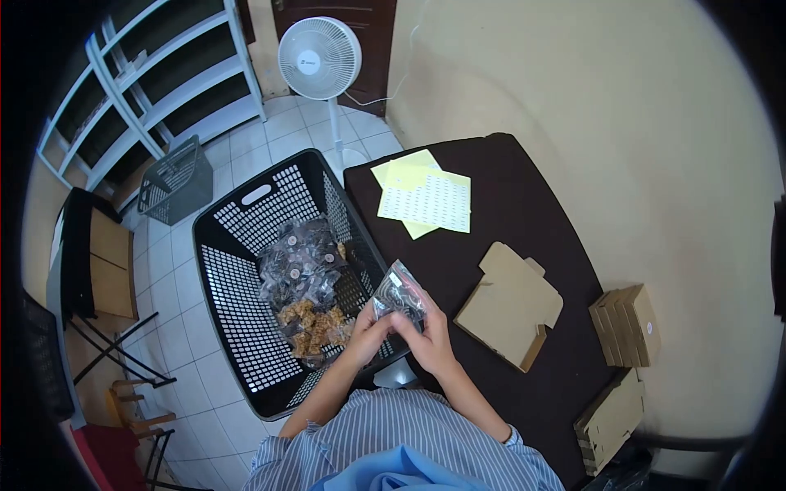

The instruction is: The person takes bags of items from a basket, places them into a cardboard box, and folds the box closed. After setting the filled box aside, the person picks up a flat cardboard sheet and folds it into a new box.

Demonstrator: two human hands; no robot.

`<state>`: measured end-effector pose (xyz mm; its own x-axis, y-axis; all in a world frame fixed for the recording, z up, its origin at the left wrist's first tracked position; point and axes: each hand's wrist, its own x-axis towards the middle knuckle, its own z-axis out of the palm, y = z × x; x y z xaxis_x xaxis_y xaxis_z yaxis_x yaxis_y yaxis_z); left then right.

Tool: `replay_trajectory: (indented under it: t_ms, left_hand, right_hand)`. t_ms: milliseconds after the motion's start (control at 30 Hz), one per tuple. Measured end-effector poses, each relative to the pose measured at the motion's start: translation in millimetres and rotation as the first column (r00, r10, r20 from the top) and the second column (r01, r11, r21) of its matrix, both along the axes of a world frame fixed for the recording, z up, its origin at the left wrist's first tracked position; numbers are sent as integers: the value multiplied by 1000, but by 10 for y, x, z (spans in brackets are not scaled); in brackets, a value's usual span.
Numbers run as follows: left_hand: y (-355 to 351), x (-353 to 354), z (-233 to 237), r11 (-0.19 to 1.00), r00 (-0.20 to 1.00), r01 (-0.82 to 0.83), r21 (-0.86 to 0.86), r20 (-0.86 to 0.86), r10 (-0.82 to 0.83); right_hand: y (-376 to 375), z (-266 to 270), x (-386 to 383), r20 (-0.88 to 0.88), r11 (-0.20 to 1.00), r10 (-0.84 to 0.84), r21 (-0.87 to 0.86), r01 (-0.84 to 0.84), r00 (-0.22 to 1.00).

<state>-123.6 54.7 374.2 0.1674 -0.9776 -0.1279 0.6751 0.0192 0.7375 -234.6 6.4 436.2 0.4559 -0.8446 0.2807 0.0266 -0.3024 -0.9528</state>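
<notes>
Two hands hold one clear plastic bag (396, 286) just below the middle of the frame, and we see dark contents and a small white label through it. Our left hand (368, 334) has its fingers curled closed on the bag's left side; our right hand (427, 335) grips the right side, with both thumbs close together over the lower part. Beneath and to the left, we see a big black basket (233, 307) holding dark packets (299, 266) at its middle and tan packets (309, 326) nearer the bottom of the frame. Right of centre, on a dark table (499, 192), we have an open cardboard box (512, 307), with overlapping yellow sheets (426, 200) above it. At the right lie more boxes (626, 327). In the upper part of the frame we notice a white fan (319, 57), with pale shelves (188, 110) at upper left
</notes>
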Motion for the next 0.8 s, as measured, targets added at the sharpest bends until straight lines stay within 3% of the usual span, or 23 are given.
replay_trajectory:
  t_ms: [33,67,100,200,300,433,600,733,767,800]
  left_hand:
    - [10,-37,50,1000,1000,10,-5,0,-10]
    - [27,-56,118,1000,985,11,4,171,-12]
    - [34,-65,163,1000,941,10,12,338,-13]
    - [24,-40,48,993,874,66,-95,486,-12]
    - [-93,-10,147,985,921,-43,-165,376,103]
    - [-251,-21,286,990,909,-30,-138,409,84]
    - [-421,-262,297,979,872,197,-51,467,-151]
    - [-544,-626,185,877,741,480,14,529,-413]
    - [-530,-768,271,839,708,544,18,527,-470]
    - [-524,-872,238,796,662,605,39,532,-529]
  right_hand:
    - [-21,-53,-51,3,996,-28,89,27,1000]
    - [-37,-76,-88,6,983,-55,178,53,998]
    - [-42,-63,-97,26,983,-122,141,117,992]
    - [-121,-84,-216,89,974,-88,215,67,992]
    - [-172,-133,-296,100,960,-47,279,17,994]
    - [-180,-125,-374,22,974,3,228,-8,1000]
    - [-46,-163,-694,-102,969,-198,130,211,975]
    - [291,-320,-1147,-45,852,-488,193,487,872]
    - [422,-336,-1266,-67,787,-543,308,535,837]
    - [540,-348,-1357,-55,736,-619,309,603,784]
